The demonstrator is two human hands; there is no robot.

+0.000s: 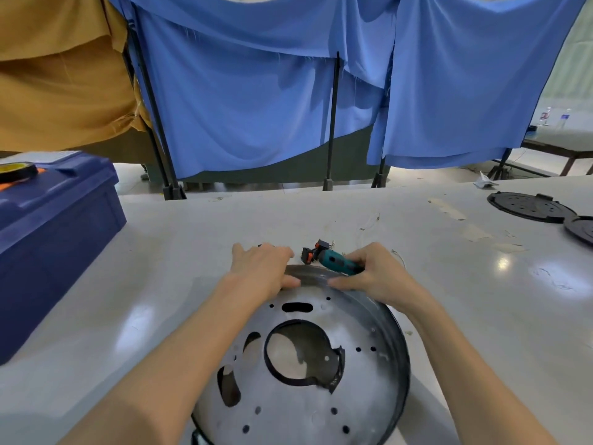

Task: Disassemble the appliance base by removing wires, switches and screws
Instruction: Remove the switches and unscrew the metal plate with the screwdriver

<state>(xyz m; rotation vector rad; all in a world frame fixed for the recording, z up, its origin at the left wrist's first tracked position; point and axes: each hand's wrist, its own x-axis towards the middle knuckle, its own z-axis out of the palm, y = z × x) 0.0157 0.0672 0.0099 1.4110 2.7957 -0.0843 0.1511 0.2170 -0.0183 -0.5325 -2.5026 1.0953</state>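
Appliance base [288,409], a round metal pan with a raised rim, sits on the white table [321,216] close to the person, its open side facing the camera. Its flat floor is pierced by a large central opening edged in black, several oval cut-outs and many small round holes. The near edge runs out of view at the bottom.

The left hand [261,268] grasps the far rim of the base, with the fingers curled over the outside and the thumb pressed on the inside. The right hand [378,273] is wrapped around a teal-handled tool [338,262], which points left above the rim, while its thumb rests on the rim just beside the left thumb.

Two small black-and-orange switches [309,253] lie on the table just beyond the rim, between the hands, with thin loose wires near them.

A dark blue plastic box [54,226] stands at the left with a roll of tape [17,171] on its lid. Two black round plates [529,207] lie at the far right of the table. Blue curtains [250,101] and a yellow cloth [61,85] hang behind.
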